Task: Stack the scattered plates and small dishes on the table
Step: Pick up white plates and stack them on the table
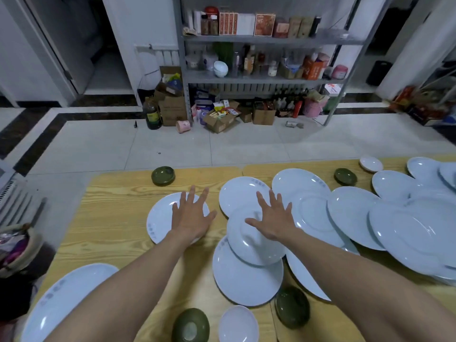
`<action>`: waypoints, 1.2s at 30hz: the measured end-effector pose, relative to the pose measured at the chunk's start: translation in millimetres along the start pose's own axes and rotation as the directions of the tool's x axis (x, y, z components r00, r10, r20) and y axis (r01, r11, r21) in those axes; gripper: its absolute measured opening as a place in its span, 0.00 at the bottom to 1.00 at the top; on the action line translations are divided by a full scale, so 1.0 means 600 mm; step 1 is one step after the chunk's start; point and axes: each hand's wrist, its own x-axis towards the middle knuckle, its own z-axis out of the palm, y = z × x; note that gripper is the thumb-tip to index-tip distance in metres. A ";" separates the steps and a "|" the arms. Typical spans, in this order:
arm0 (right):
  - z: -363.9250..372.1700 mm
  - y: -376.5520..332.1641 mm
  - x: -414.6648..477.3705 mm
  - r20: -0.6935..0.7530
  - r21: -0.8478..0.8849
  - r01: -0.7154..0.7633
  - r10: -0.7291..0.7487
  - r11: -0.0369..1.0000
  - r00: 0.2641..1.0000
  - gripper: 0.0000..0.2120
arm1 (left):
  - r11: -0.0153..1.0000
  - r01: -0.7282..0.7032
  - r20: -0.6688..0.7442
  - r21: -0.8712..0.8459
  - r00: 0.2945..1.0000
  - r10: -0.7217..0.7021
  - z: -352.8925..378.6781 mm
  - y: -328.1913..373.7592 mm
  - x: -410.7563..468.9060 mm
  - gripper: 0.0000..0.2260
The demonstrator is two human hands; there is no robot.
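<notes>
Indoors, a wooden table (118, 218) stands on a tiled floor (172, 144) before a metal shelf (261, 40) of bottles (249, 60) and boxes (228, 23); an open cardboard box (220, 123) below holds packets (219, 110). Across the table lie scattered white plates (246, 282) and green dishes (163, 175). The left hand (191, 215) and right hand (274, 218), fingers spread flat, each cover a plate.

Big white plates (246, 285): approx. 12 countable. 5 on L half of the surface (111, 193), at least 7 overlapping on R half. More rims poke out under the R pile, so exact no. can't be told.
Green sm. dishes (163, 175): 4, i.e. 2 at far edge, 2 at near edge.
White sm. dishes (370, 164): 2, i.e. 1 far R, 1 near centre.
On the shelf (246, 79) behind: white bowls (220, 68), looks like 2, nested.
</notes>
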 end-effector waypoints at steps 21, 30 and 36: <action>0.078 0.151 0.010 0.260 0.720 -0.469 0.428 0.512 0.866 0.20 | 0.772 0.393 0.209 -0.499 0.920 -0.333 0.172 0.117 0.019 0.21; 0.062 0.140 0.001 0.343 0.796 -0.507 0.444 0.331 0.828 0.28 | 0.695 0.497 0.252 -0.520 0.867 -0.431 0.136 0.116 0.011 0.21; 0.014 0.107 0.001 0.234 0.872 -0.394 0.459 0.291 0.857 0.17 | 0.658 0.373 0.100 -0.654 0.905 -0.413 0.063 0.135 -0.003 0.14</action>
